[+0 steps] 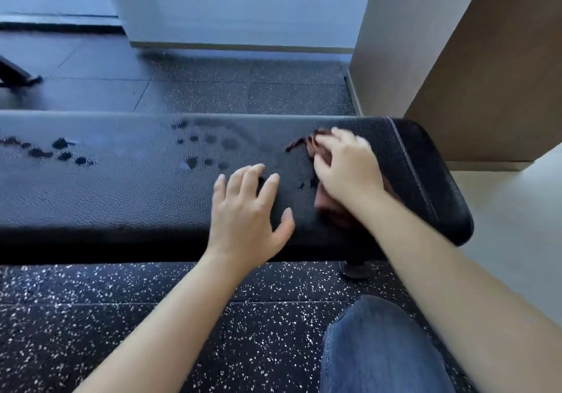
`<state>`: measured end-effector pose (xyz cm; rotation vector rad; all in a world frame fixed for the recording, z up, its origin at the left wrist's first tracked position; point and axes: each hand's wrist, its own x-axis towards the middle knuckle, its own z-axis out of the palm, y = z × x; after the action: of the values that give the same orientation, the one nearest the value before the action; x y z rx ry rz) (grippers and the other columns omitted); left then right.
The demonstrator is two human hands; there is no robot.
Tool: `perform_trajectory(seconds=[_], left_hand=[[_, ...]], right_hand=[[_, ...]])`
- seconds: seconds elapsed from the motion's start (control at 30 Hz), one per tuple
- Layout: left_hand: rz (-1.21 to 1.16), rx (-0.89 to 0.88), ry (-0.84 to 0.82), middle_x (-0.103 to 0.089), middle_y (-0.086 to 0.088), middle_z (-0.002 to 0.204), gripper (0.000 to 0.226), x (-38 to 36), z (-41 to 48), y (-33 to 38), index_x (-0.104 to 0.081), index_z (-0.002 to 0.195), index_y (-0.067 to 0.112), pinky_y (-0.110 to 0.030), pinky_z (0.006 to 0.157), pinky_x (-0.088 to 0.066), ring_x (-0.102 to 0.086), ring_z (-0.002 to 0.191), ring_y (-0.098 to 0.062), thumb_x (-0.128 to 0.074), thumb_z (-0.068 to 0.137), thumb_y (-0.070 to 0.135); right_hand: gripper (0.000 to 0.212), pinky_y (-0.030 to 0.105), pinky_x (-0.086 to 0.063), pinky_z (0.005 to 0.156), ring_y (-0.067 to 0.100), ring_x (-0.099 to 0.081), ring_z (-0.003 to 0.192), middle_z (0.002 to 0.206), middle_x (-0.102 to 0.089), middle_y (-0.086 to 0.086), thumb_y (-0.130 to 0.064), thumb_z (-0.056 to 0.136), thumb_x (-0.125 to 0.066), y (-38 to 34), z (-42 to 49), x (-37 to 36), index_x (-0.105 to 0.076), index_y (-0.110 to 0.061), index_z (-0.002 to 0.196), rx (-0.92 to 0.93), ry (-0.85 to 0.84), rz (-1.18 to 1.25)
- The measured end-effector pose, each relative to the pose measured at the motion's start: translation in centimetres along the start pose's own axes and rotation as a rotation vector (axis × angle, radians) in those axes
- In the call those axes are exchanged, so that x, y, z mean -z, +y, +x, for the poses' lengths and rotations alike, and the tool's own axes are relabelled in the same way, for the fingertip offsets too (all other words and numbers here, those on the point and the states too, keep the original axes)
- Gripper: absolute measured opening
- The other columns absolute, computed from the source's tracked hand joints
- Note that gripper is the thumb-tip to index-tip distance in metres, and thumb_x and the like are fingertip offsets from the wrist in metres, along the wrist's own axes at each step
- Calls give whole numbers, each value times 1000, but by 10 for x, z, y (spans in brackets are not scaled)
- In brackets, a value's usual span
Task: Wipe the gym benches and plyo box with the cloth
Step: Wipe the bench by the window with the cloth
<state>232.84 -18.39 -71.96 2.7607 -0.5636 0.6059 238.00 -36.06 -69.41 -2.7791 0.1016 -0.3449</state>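
Note:
A long black padded gym bench [121, 191] runs across the view, with its rounded end at the right. Dark wet spots dot its top at the left and the middle. My right hand [346, 167] presses a dark reddish-brown cloth [330, 210] onto the pad near the right end; the hand and cloth are blurred, and most of the cloth is hidden under the palm. My left hand [249, 210] rests flat on the pad just left of it, fingers spread and holding nothing.
Black speckled rubber floor [152, 316] lies in front of and behind the bench. A brown pillar [486, 58] stands at the right, a glass wall [243, 6] at the back. A black metal leg [15, 73] shows far left. My jeans-clad knee [380, 347] is bottom right.

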Motion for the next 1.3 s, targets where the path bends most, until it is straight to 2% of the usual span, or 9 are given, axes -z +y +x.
perform_trajectory(seconds=[0.17,0.27,0.43,0.57,0.73,0.87,1.03,1.17,1.3], left_hand=[[101,-43,69,-60,-19,120,53,0,-33,-27,-66,111,7,-55,90,-41,-56,111,-36,-48,81,46],[133,-37,109,-62,-18,118,52,-5,-32,-25,-68,108,8,-51,89,-42,-58,108,-34,-48,78,46],[133,-30,161,-63,-16,118,51,-7,-31,-26,-69,107,10,-47,90,-42,-57,109,-32,-48,78,46],[135,-39,179,-63,-16,119,51,-10,-30,-26,-70,107,10,-47,90,-42,-59,108,-33,-49,76,46],[151,-40,201,-64,-15,117,52,-12,-31,-27,-70,107,11,-47,89,-42,-60,107,-32,-49,76,47],[139,-47,215,-63,-16,119,51,-13,-31,-27,-66,110,12,-46,90,-40,-57,110,-32,-48,76,46],[132,-28,196,-62,-16,121,52,-12,-31,-26,-68,110,11,-46,92,-39,-55,112,-32,-47,77,46],[139,-17,186,-62,-16,120,52,-10,-31,-26,-70,108,11,-46,91,-38,-57,111,-31,-48,76,46],[148,-16,176,-63,-15,119,53,-10,-32,-26,-70,108,11,-46,91,-38,-59,110,-32,-48,75,46]], right_hand=[[41,41,-31,104,36,-37,125,144,-38,8,-35,92,-43,-9,58,-9,-48,-22,130,-94,-74,-95],[44,42,-27,107,37,-33,128,147,-35,5,-36,90,-45,-21,1,-8,-47,-25,132,-62,-11,-81],[40,49,-43,93,44,-50,114,129,-56,10,-30,78,-55,-42,-70,-11,-64,-20,116,2,112,-98],[41,41,-30,108,35,-34,129,145,-39,3,-31,89,-50,-30,0,-15,-51,-26,129,11,-7,-51],[40,39,-34,102,35,-39,122,143,-40,5,-36,93,-42,-26,83,-21,-47,-25,132,-95,-102,-108],[48,42,-29,105,36,-34,126,147,-33,5,-38,88,-45,-38,11,-15,-44,-26,134,-49,-59,-119],[47,50,-48,86,45,-54,106,126,-58,13,-29,71,-53,-52,-66,-8,-64,-17,115,77,52,-114],[45,42,-31,104,37,-36,123,146,-35,8,-25,88,-45,-50,10,-13,-46,-21,132,41,-102,-96],[48,43,-29,105,41,-30,127,149,-27,10,-36,91,-41,-58,69,-22,-38,-20,136,-87,-191,-156]])
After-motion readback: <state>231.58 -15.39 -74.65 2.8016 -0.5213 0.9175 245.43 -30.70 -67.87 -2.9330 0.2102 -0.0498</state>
